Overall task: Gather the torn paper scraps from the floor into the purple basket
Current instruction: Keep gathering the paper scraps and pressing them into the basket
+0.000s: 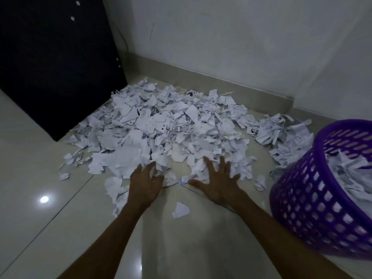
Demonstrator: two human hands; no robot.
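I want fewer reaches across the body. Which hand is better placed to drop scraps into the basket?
Right hand: it lies spread on the paper scraps nearer the purple basket; the left hand is farther away.

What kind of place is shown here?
Probably a corner of a room indoors: glossy floor tiles, a plain white wall with a skirting, and a dark furniture panel.

The purple basket (314, 190) is cut off by the right edge, so its far side and most of the scraps inside it are not visible. The fingers (150, 168) of the left hand (144, 186) are blurred, and their tips go under the paper scraps (161, 125). The print on the scraps is too small to read, and the dark panel (50, 57) runs out past the left and top edges.
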